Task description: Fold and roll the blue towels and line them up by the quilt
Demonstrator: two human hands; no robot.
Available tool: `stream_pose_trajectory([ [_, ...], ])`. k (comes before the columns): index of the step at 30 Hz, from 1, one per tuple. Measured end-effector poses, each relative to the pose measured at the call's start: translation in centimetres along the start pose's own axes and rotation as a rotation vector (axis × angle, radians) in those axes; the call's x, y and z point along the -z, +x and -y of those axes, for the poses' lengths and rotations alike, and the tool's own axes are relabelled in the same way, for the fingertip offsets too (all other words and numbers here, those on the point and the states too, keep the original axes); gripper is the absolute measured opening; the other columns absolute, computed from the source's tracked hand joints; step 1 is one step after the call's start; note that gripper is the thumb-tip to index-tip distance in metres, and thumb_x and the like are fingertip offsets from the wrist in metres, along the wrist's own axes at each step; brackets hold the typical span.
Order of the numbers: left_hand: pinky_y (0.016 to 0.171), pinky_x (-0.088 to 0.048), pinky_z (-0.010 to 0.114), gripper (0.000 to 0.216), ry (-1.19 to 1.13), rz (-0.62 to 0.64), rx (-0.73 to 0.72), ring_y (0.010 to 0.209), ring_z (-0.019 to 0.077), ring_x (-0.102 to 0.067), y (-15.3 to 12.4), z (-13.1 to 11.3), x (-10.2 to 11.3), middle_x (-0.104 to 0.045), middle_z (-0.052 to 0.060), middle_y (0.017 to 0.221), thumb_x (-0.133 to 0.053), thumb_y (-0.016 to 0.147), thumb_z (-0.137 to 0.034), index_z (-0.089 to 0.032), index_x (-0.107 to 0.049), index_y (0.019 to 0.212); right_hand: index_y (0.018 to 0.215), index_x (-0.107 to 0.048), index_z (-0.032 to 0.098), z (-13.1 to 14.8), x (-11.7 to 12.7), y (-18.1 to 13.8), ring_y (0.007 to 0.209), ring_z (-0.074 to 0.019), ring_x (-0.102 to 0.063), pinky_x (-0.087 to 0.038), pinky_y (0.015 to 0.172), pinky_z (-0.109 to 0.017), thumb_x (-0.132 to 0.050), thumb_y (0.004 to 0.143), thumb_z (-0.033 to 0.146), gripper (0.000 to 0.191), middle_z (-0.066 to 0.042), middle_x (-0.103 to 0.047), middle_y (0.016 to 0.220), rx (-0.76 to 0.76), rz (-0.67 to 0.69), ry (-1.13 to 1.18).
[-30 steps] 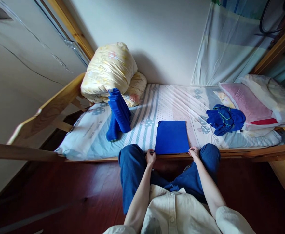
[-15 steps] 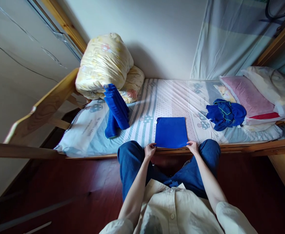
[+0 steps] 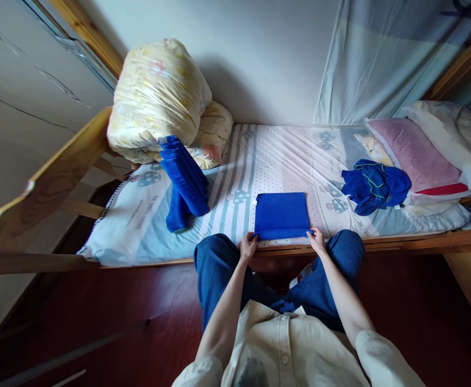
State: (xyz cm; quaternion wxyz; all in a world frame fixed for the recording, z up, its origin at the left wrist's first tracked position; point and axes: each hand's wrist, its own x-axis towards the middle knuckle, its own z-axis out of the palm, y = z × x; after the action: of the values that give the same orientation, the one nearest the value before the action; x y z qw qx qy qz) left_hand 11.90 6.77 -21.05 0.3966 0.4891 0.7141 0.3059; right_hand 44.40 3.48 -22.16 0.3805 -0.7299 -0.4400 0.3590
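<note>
A folded blue towel (image 3: 281,214) lies flat on the bed near its front edge. My left hand (image 3: 248,246) pinches the towel's near left corner, and my right hand (image 3: 316,240) pinches its near right corner. The near edge is lifted and curled a little off the sheet. A stack of folded blue towels (image 3: 184,177) leans against a rolled yellow quilt (image 3: 158,97) at the left. A crumpled blue cloth (image 3: 372,185) lies at the right beside a pink pillow (image 3: 413,153).
The bed has a striped patterned sheet (image 3: 276,156) and a wooden frame (image 3: 421,244). A wooden footboard (image 3: 45,183) stands at the left. A pale curtain (image 3: 376,59) hangs at the back right. My knees in blue trousers press against the bed's front rail.
Both hands have moved forward with the towel's near edge, which now lifts and curls away from the bed's edge. The view has shifted slightly.
</note>
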Motion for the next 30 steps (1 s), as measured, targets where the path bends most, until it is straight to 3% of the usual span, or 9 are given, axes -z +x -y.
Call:
stream_pose_trajectory([
  [15, 0.084, -0.053, 0.037, 0.022, 0.211, -0.017, 0.132, 0.085, 0.0289, -0.071, 1.8, 1.0, -0.5, -0.075, 0.011, 0.079, -0.058, 0.087, -0.034, -0.017, -0.070, 0.080, 0.073, -0.070, 0.020, -1.8, -1.5, 1.0, 0.085, -0.0241, -0.072, -0.055, 0.082, -0.030, -0.065, 0.081, 0.035, 0.017, -0.010, -0.079, 0.083, -0.157, -0.102, -0.220],
  [25, 0.088, -0.053, 0.037, 0.028, 0.284, -0.044, 0.241, 0.096, 0.0308, -0.073, 2.5, 1.3, -1.5, -0.079, 0.014, 0.091, -0.057, 0.088, -0.038, -0.016, -0.075, 0.084, 0.074, -0.075, 0.019, -1.6, -2.4, 1.5, 0.080, -0.0234, -0.072, -0.053, 0.077, -0.029, -0.065, 0.081, 0.032, 0.018, -0.010, -0.078, 0.081, -0.315, -0.156, -0.313],
  [30, 0.088, -0.053, 0.035, 0.027, 0.286, -0.052, 0.234, 0.097, 0.0302, -0.074, 2.2, 1.2, -1.4, -0.079, 0.013, 0.090, -0.057, 0.088, -0.038, -0.018, -0.075, 0.082, 0.068, -0.074, 0.020, -1.4, -2.3, 2.0, 0.084, -0.0247, -0.072, -0.052, 0.079, -0.030, -0.066, 0.080, 0.029, 0.017, -0.009, -0.077, 0.076, -0.325, -0.162, -0.348],
])
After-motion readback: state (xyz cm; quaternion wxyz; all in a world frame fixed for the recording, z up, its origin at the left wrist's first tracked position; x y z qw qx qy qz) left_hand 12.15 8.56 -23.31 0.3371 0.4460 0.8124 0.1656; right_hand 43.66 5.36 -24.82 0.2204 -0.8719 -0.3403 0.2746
